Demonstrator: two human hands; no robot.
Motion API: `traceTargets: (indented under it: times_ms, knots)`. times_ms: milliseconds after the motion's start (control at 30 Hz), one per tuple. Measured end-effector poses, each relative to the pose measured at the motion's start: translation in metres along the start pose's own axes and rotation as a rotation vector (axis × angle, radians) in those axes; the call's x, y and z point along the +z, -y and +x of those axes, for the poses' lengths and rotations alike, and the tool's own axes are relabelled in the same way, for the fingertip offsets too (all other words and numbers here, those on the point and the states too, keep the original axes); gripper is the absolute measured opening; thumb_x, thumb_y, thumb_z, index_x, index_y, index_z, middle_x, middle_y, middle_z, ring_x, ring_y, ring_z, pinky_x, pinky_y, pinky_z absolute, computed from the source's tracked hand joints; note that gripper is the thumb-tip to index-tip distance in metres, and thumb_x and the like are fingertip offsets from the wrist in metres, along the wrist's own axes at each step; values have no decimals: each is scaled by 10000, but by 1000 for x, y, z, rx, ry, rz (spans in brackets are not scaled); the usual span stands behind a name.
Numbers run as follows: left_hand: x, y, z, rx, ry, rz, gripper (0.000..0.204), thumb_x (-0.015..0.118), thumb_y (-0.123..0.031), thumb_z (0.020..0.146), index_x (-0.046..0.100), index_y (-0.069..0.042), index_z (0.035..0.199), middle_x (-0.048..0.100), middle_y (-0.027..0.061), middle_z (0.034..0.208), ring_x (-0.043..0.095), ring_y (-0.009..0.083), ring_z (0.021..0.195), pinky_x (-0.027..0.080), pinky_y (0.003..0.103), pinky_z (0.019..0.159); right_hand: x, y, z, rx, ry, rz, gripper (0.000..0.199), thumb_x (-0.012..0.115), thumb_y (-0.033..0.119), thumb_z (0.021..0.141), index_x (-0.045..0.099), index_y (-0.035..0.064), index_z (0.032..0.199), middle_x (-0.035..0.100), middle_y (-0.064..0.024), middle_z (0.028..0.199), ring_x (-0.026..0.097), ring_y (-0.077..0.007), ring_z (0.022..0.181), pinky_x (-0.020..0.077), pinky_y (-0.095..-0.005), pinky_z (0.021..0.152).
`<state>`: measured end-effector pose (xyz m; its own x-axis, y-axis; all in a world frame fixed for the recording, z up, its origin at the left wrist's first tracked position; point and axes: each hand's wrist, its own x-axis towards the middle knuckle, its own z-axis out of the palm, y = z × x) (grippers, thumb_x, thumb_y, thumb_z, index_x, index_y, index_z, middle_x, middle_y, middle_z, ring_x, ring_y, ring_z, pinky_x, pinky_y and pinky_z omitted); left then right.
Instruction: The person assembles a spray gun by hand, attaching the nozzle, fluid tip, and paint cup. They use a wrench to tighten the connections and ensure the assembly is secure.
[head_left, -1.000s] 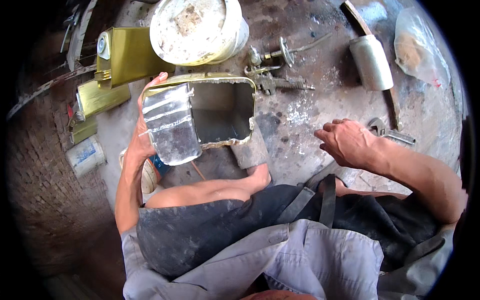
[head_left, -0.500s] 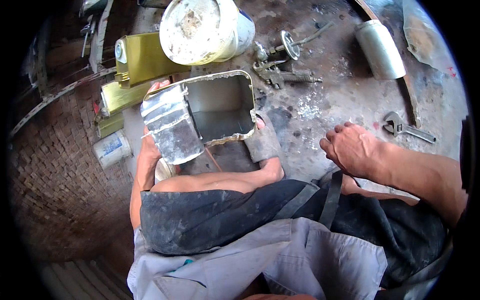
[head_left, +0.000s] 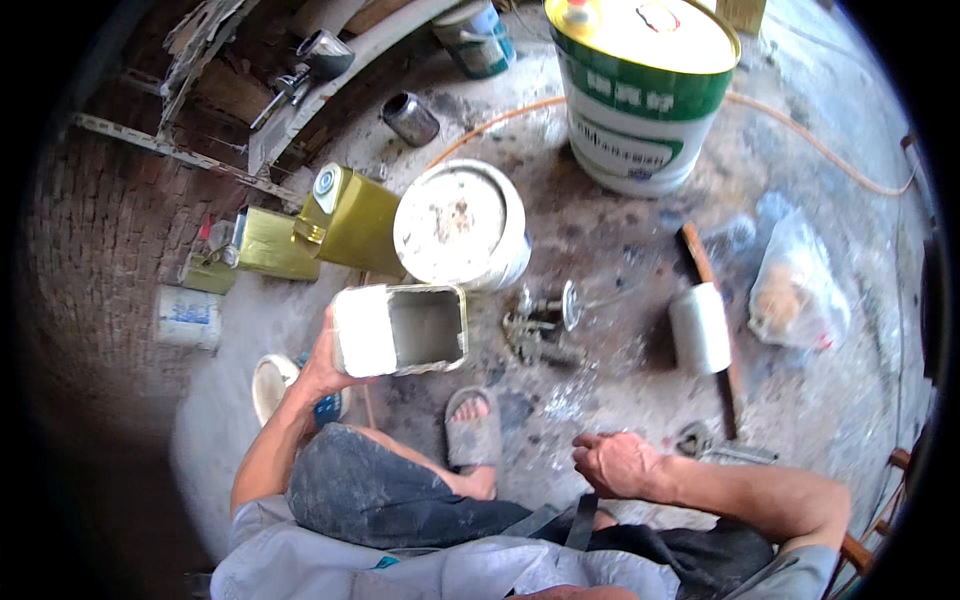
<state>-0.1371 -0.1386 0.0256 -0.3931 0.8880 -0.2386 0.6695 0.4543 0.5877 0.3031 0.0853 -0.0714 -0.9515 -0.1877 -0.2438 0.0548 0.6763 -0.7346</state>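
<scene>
Below the white round plastic bucket lid [head_left: 461,224], my left hand [head_left: 322,362] grasps an open rectangular tin can with a cut-away top [head_left: 401,330], fingers wrapped around its pale left end, the can held above the grey concrete floor [head_left: 600,390]. My right hand [head_left: 617,463] hangs low at the right, fingers loosely curled and holding nothing, near a metal wrench [head_left: 722,446] on the floor.

I see a large round white drum with a green band and yellow lid [head_left: 640,85] at the top, its label a green strip round the upper wall. Two gold rectangular tins [head_left: 318,225] lie left of the bucket lid, one with a round blue-rimmed cap. A small white cylinder with a blue label [head_left: 187,318] lies at the far left. A clear plastic bag with brown contents [head_left: 798,290] sits at the right, beside a white roller on a wooden handle [head_left: 702,322].

Compared with half a second ago, the view has tilted up, the drum has come into sight, and the tin sits lower in frame; my right hand has dropped closer to my lap.
</scene>
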Motion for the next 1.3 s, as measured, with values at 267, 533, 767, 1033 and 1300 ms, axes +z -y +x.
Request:
traceTargets:
  times_ms: [267,533,767,1033,1300]
  knots:
    - [-15,82,-66,-486,-88,-269,612,904,-166,756,651,-11,1291,705,85,1187,658,201,1052,540,349,908,-155,51,67,-6,-293,263,283,693,82,820,614,9,1081,684,-198,968,687,-401,881,552,-512,733]
    - [-8,168,-68,-425,-218,-106,522,854,-149,817,648,-15,1278,694,88,1202,657,198,1068,558,355,889,-179,157,90,44,-519,1064,229,664,34,794,591,-59,990,679,-257,917,687,-444,901,560,-506,772]
    - [24,196,-119,-507,-287,-240,445,809,-134,870,645,-19,1266,684,90,1215,656,195,1082,574,360,872,-177,26,7,83,-693,27,357,673,-9,836,581,-25,1181,670,-181,1002,677,-374,967,567,-429,841]
    - [195,58,-121,-494,-73,-636,600,614,-77,1012,359,-51,1554,690,145,1162,683,185,1013,593,304,790,-76,-159,-62,962,-506,-62,1087,754,556,830,243,-104,1527,486,-381,1383,513,-472,1288,411,-464,1117]
    - [188,-50,1,-249,48,-677,545,567,-23,1015,387,2,1529,685,139,1175,676,165,1039,543,295,898,-87,-197,-33,860,-611,262,1186,827,536,724,229,-133,1499,535,-341,1325,552,-445,1262,457,-482,1070]
